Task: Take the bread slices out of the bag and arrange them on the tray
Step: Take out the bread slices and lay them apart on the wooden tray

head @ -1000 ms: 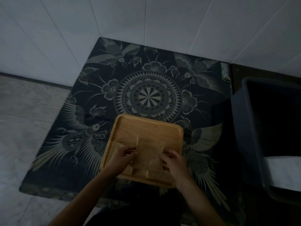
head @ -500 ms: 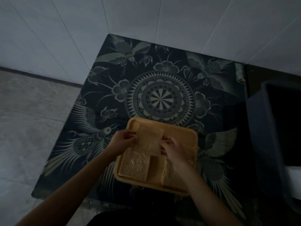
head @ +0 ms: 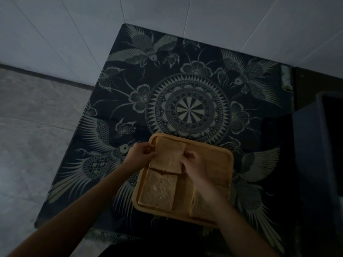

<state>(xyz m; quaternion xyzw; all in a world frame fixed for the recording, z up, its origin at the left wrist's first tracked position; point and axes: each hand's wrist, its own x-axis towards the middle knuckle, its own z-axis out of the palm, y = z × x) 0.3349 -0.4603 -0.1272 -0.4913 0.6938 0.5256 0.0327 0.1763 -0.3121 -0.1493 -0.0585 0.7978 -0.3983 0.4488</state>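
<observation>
A wooden tray [head: 219, 160] sits on a dark patterned table near its front edge. A bread slice [head: 168, 156] is at the tray's far left corner, gripped on its left side by my left hand [head: 140, 155] and on its right side by my right hand [head: 194, 164]. A second slice [head: 157, 191] lies flat at the tray's near left. A third slice [head: 199, 206] lies at the near middle, partly hidden by my right forearm. No bag is in view.
The table's cloth [head: 189, 112] with a bird and mandala print stretches beyond the tray. A dark bin [head: 319, 145] stands at the right edge. White tiled walls rise behind, and grey floor [head: 33, 127] lies to the left.
Both hands have carried the held slice from the tray's near side toward its far left corner, uncovering the two slices lying at the front.
</observation>
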